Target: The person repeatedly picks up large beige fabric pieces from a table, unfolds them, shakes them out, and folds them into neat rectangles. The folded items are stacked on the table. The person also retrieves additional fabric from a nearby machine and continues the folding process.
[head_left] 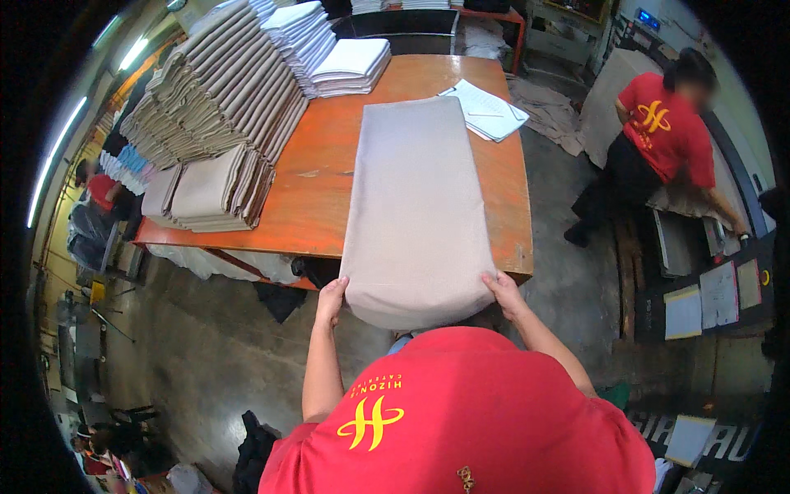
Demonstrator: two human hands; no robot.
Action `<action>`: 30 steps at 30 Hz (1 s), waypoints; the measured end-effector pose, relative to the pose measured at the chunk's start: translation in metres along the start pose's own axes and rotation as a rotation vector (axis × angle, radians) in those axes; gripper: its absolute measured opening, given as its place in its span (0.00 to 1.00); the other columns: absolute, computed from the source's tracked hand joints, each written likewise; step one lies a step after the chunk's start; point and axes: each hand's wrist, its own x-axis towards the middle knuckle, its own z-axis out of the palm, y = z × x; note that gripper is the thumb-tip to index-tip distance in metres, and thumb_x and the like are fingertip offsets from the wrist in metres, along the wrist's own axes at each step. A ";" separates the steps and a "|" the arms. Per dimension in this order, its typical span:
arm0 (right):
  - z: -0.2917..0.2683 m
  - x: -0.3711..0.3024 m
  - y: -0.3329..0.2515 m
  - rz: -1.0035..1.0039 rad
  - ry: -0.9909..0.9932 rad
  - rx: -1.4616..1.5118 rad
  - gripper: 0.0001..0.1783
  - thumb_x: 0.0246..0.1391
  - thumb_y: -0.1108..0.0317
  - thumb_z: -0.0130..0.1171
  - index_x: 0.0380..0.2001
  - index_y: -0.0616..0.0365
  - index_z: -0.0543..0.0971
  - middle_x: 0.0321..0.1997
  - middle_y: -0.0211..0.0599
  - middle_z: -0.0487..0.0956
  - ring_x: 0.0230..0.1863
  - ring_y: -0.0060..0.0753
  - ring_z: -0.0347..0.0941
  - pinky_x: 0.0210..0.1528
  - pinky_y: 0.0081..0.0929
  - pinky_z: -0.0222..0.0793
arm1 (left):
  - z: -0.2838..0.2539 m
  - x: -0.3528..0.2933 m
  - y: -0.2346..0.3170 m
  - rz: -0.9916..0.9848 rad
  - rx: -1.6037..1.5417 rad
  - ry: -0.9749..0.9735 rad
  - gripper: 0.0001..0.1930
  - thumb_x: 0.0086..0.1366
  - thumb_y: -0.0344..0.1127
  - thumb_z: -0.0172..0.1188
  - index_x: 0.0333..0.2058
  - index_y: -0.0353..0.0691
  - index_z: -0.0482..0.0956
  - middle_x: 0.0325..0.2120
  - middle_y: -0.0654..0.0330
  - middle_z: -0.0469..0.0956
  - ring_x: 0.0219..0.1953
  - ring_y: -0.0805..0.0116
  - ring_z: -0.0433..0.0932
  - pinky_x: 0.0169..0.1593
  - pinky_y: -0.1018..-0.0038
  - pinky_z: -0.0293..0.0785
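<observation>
A beige cloth (418, 198), folded into a long rectangle, lies on the orange wooden table (317, 185). Its near end hangs over the table's front edge toward me. My left hand (332, 301) pinches the cloth's near left corner. At the near right corner, my right hand (505, 295) grips it the same way, thumb on top. The fingers beneath the cloth are mostly hidden on both sides.
Tall stacks of folded beige cloths (222, 82) stand at the table's left, with folded white cloths (350, 67) behind. Papers (491, 111) lie by the far right edge. A co-worker in a red shirt (658, 123) bends over a machine (691, 239) at right.
</observation>
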 end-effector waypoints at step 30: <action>0.171 0.104 -0.576 -1.241 0.090 -0.029 0.07 0.56 0.67 0.57 0.36 0.57 0.80 0.34 0.30 0.80 0.37 0.26 0.75 0.46 0.32 0.69 | -0.104 0.138 0.667 0.920 0.129 -0.267 0.19 0.66 0.45 0.54 0.50 0.40 0.74 0.47 0.63 0.75 0.50 0.71 0.69 0.57 0.73 0.61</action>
